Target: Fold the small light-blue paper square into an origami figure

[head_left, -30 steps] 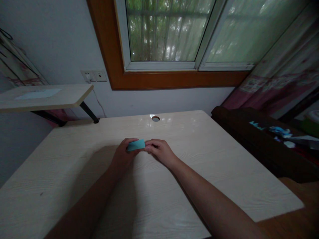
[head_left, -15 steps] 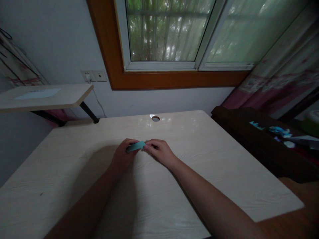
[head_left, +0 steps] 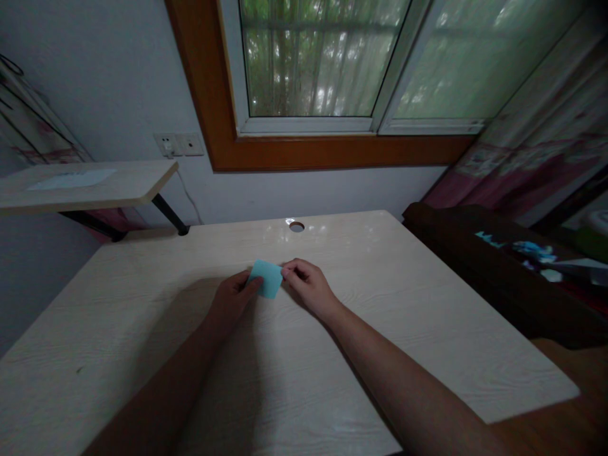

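Observation:
A small light-blue square of paper (head_left: 267, 278) is held just above the pale wooden table (head_left: 142, 297), near its middle. My left hand (head_left: 234, 300) pinches the paper's left edge, fingers curled. My right hand (head_left: 304, 285) pinches its right corner between thumb and fingertips. Both forearms reach in from the bottom of the view. The paper faces up, showing its flat side, slightly tilted.
A round cable hole (head_left: 297, 226) sits at the table's far edge. A smaller side table (head_left: 85, 183) stands at the left by the wall sockets (head_left: 179, 145). A dark wooden bench (head_left: 498, 272) with small items and a curtain flank the right. A window is ahead.
The paper was a narrow folded strip between both hands. Now it shows as a wider square, and both hands have shifted slightly apart.

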Motion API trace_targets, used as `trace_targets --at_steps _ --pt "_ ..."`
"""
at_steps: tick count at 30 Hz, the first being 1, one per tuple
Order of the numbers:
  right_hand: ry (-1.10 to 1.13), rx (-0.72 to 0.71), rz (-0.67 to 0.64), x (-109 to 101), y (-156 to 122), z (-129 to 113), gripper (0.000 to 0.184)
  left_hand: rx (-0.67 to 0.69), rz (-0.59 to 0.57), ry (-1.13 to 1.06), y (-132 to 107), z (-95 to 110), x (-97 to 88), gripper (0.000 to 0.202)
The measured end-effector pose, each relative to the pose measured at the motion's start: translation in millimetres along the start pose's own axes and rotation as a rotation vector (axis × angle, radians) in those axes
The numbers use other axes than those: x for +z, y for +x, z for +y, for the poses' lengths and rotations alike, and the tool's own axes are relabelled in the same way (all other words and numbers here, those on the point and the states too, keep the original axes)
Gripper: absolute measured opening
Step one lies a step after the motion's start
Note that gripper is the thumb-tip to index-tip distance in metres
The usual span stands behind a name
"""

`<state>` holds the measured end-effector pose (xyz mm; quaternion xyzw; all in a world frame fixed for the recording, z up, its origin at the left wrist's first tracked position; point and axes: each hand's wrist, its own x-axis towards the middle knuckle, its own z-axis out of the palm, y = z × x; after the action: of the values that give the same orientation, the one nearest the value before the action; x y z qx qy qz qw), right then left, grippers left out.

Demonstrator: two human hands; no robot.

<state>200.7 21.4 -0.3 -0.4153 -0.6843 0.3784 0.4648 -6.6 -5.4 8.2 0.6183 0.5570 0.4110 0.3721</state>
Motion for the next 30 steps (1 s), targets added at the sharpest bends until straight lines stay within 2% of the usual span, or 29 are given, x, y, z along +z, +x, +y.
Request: trace_targets --at_steps 3,6,11,17,24,30 --pt "0.037 0.019 0.026 -1 0 -2 0.025 -0.007 -0.085 -0.064 0 -2 0.4 0.03" --pt "0.049 0.035 -0.001 -1 -1 -5 0.026 -0.019 -0.147 -0.077 -1 -6 0.1 0.031" --pt "-0.035 -0.009 -0.076 1 -2 -8 0.025 -0.045 -0.119 -0.034 -1 -10 0.6 0.033" --pt "-0.077 -0.036 -0.058 1 -2 -8 0.025 -0.051 -0.094 0.003 -2 -7 0.9 0.036" --pt "0.052 -0.014 -0.045 3 -3 -8 0.021 -0.091 -0.032 -0.034 0 0 -0.1 0.037" --pt "0.126 -0.047 -0.067 6 -4 -7 0.029 -0.069 0.018 -0.003 2 -1 -0.5 0.031"
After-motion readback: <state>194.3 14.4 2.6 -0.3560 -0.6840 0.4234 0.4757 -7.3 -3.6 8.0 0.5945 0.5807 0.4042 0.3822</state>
